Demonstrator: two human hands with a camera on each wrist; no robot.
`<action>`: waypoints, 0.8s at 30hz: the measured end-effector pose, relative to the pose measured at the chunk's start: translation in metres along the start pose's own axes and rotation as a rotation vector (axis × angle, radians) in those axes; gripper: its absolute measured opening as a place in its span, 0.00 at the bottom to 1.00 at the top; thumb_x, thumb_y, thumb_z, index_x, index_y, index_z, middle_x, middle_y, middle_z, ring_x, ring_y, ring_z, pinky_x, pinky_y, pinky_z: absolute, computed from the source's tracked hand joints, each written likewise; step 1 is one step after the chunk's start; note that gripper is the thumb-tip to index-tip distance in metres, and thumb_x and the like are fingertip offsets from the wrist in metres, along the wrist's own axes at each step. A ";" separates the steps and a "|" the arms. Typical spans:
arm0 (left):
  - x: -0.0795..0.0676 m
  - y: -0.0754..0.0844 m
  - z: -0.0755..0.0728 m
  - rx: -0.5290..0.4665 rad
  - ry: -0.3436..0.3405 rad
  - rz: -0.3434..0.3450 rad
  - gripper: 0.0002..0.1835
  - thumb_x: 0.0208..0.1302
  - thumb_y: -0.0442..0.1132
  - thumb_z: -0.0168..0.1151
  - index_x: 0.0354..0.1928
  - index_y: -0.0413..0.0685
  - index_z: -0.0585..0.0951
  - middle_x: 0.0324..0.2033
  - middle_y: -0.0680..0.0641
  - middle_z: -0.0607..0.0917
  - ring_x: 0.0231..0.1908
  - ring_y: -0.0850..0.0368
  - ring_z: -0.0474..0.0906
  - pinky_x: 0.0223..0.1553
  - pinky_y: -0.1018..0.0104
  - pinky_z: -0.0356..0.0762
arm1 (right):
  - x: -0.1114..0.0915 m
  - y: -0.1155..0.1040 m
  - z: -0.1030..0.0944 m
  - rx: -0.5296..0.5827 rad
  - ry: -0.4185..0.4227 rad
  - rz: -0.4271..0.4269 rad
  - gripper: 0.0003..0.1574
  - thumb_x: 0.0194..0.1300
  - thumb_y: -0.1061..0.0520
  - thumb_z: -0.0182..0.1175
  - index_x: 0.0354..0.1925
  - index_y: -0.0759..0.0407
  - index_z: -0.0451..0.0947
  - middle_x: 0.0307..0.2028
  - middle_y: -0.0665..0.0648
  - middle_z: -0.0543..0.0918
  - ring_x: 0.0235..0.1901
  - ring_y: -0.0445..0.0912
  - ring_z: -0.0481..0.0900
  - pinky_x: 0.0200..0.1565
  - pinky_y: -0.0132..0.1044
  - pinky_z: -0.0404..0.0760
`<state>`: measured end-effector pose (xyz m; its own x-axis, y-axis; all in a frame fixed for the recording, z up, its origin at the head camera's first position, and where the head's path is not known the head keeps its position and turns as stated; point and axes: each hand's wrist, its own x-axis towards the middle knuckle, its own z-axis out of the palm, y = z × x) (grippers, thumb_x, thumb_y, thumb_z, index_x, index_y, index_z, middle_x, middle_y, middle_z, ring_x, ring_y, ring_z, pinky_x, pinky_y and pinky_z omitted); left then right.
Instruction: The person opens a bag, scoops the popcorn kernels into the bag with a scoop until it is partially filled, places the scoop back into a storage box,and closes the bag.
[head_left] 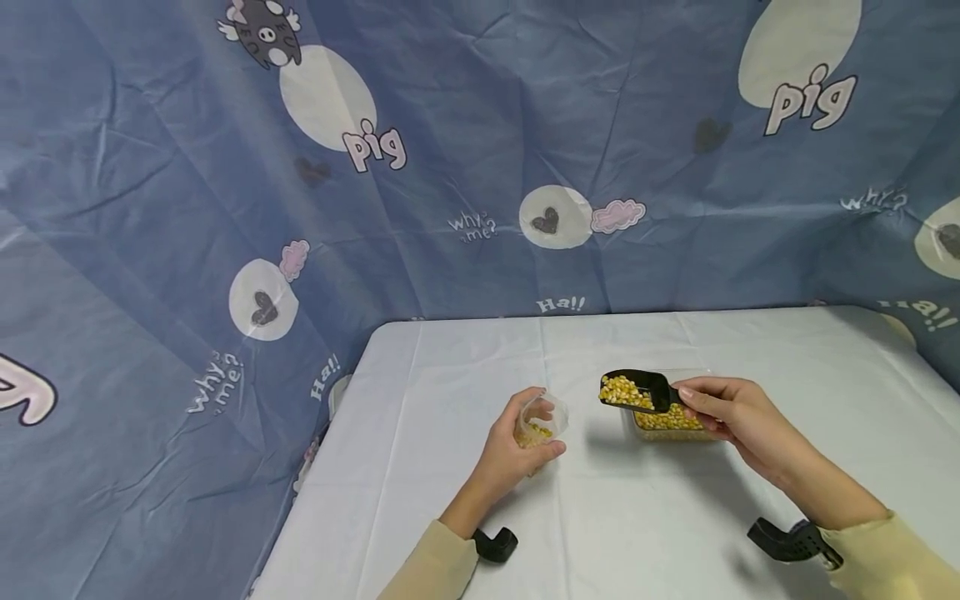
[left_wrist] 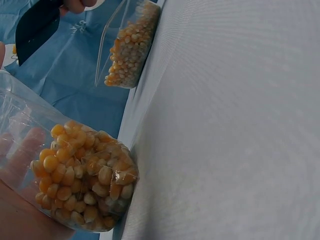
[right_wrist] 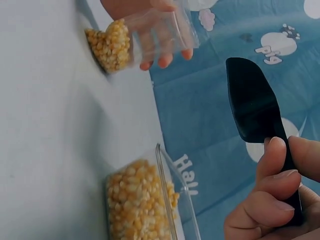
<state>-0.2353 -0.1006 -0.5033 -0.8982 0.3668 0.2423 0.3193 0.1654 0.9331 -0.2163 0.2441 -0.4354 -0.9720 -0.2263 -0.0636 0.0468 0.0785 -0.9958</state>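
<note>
My left hand (head_left: 504, 454) grips a clear plastic bag (left_wrist: 30, 107) with its fingers round the side. Yellow corn kernels (left_wrist: 85, 175) fill its lower part, and its mouth faces up. In my right hand (head_left: 738, 412), the handle of a black scoop (right_wrist: 252, 105) is pinched between thumb and fingers. Corn kernels (head_left: 624, 390) lie in the scoop's bowl, which points left toward the bag. Below the scoop stands a clear rectangular box (head_left: 678, 435) holding more kernels, partly hidden by the scoop and right hand.
A white cloth (head_left: 615, 517) covers the table under both hands. Behind it and along the left hangs a blue printed curtain (head_left: 465, 275). A black wrist mount (head_left: 495, 546) sits at the left wrist, another mount (head_left: 787, 542) at the right.
</note>
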 end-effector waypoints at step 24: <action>-0.001 -0.007 -0.001 0.020 -0.002 0.033 0.38 0.60 0.44 0.75 0.70 0.70 0.67 0.59 0.48 0.80 0.61 0.57 0.74 0.62 0.51 0.68 | 0.014 -0.004 0.042 0.009 -0.015 0.015 0.27 0.72 0.52 0.62 0.58 0.74 0.77 0.29 0.55 0.79 0.21 0.41 0.63 0.23 0.39 0.66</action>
<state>-0.2367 -0.1026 -0.5096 -0.8867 0.3738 0.2721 0.3544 0.1718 0.9192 -0.2208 0.1996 -0.4347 -0.9675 -0.2401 -0.0791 0.0633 0.0730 -0.9953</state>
